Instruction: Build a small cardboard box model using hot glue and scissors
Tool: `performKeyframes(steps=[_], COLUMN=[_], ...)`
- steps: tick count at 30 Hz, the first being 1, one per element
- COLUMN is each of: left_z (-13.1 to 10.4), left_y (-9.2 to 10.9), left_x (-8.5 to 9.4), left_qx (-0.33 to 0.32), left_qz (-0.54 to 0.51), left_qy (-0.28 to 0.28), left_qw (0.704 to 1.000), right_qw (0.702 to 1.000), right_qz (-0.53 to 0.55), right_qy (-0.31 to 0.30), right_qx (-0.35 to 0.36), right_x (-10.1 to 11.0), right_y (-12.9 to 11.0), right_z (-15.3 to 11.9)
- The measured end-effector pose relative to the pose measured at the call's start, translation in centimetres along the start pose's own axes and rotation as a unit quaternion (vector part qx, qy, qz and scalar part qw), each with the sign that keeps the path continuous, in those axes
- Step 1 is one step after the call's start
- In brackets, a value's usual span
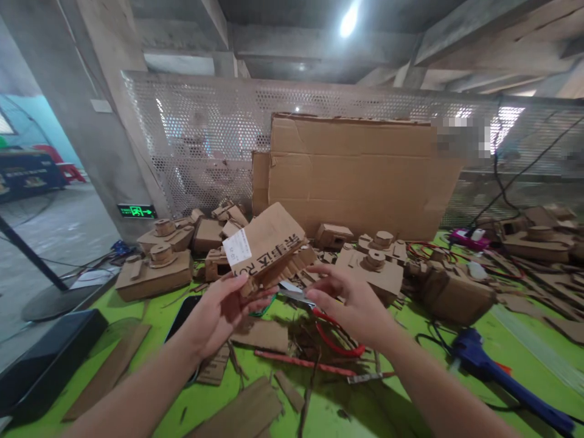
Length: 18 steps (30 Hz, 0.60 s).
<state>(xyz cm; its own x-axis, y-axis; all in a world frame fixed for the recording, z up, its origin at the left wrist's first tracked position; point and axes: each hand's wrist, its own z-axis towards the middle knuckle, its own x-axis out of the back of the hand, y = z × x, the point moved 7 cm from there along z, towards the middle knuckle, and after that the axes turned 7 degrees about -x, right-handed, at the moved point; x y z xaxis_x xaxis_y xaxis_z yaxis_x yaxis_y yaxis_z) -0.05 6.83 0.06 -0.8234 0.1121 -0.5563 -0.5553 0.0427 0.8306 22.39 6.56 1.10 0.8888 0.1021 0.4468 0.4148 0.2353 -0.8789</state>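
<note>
My left hand (223,316) holds a folded cardboard piece (269,240) by its lower left edge, fingers underneath and thumb on its side. The piece is tilted and bears black printed characters and a white label (237,248). Just right of its open lower side is my right hand (344,298), its fingers bent and apart, with no object between them that I can make out. Red-handled scissors (335,340) lie below the right hand, their blades pointing up left. Cardboard scraps (260,336) and a red striped stick (301,363) lie beneath the hands on the green table.
Cardboard camera-like models (155,271) stand at the left, with others (374,267) behind my right hand. A blue glue gun (502,371) lies right, a black box (50,365) left, and a phone (185,316) beside my left forearm. A large cardboard sheet (360,176) stands behind.
</note>
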Motion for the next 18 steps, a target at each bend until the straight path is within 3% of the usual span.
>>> performKeyframes(steps=[2,4,10,13,18], left_z=[-0.8,-1.4,-1.2,-1.2,-1.2], left_y=[-1.0,-2.0,-2.4,-2.8,-2.8], left_x=[-0.8,-1.3,-0.3,-0.3,-0.6], left_qx=[0.034,0.063,0.038,0.061,0.075], left_qz=[0.005,0.022,0.062,0.024,-0.012], left_qy=[-0.039,-0.06,0.02,0.033,0.031], left_qw=[0.999,0.996,0.997,0.997,0.997], right_qw=[0.995,0.995,0.995,0.983,0.935], right_qz=[0.099,0.103,0.041,-0.023,-0.1], right_qy=[-0.021,-0.014,0.0,0.033,0.079], right_qx=[0.009,0.012,0.09,0.18,0.33], right_x=[-1.3,-2.3,-3.7,-3.9,-4.2], right_y=[-0.1,-0.1,-1.3,-1.9,-3.1], right_z=[-0.2,-0.4,-1.3,-1.9,-3.5])
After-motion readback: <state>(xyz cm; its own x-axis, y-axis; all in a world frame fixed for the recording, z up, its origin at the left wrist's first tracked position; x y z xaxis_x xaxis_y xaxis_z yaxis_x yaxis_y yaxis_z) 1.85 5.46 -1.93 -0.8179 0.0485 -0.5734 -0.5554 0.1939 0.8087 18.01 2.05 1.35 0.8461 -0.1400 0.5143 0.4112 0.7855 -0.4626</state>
